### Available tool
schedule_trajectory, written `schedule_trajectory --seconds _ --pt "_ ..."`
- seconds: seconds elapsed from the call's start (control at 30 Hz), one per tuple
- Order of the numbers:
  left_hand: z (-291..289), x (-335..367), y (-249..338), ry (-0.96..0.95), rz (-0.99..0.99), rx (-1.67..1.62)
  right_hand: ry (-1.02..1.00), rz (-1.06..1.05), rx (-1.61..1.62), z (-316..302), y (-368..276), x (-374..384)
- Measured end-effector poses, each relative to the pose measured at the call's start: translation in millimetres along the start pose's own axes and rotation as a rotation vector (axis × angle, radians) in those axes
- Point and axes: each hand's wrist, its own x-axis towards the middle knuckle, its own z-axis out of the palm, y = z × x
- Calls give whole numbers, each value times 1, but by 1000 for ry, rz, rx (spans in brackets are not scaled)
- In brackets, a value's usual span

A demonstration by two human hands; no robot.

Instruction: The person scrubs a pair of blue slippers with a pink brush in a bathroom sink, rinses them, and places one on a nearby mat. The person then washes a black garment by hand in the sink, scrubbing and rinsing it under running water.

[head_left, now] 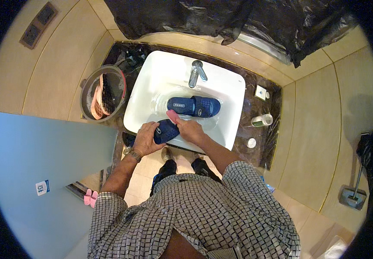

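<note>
My left hand [146, 139] grips a dark blue slide slipper [166, 132] over the near left edge of the sink. My right hand [190, 131] is closed around a pink scrubbing brush [173, 116], whose underside presses against that slipper. The matching blue slipper [194, 106] lies in the white sink [143, 86], sole down, beyond both hands. Some water shows around it. Part of the held slipper is hidden behind my fingers.
A chrome faucet [197, 73] rises at the sink's back. Left of it, a grey bucket [84, 97] holds pink-and-black footwear. On the dark counter [262, 142] at right stand a white-capped container [262, 120] and a small white box [261, 92]. A frosted panel [44, 151] borders the left.
</note>
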Motion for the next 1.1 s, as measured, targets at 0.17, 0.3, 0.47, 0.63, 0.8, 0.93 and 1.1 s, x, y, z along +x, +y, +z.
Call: schedule_trajectory --seconds 0.17,0.3,0.47,0.63,0.8,0.93,1.1 --pt "-26 1 -7 -122 82 -56 35 -35 148 -37 16 -47" --pt "-36 9 -7 -232 114 -12 -168 -139 144 -54 34 -64" --pt "-45 12 -7 -238 44 277 -206 -166 262 -51 49 -59" --pt "-52 21 -3 -266 58 187 -133 -228 207 -43 52 -69" --pt "-38 23 -7 -213 26 136 -167 -169 105 -52 33 -77" --pt "-26 17 -6 -133 44 134 -92 -208 111 -27 16 -52" --pt "-24 17 -4 -113 9 106 212 -284 148 16 7 -25"
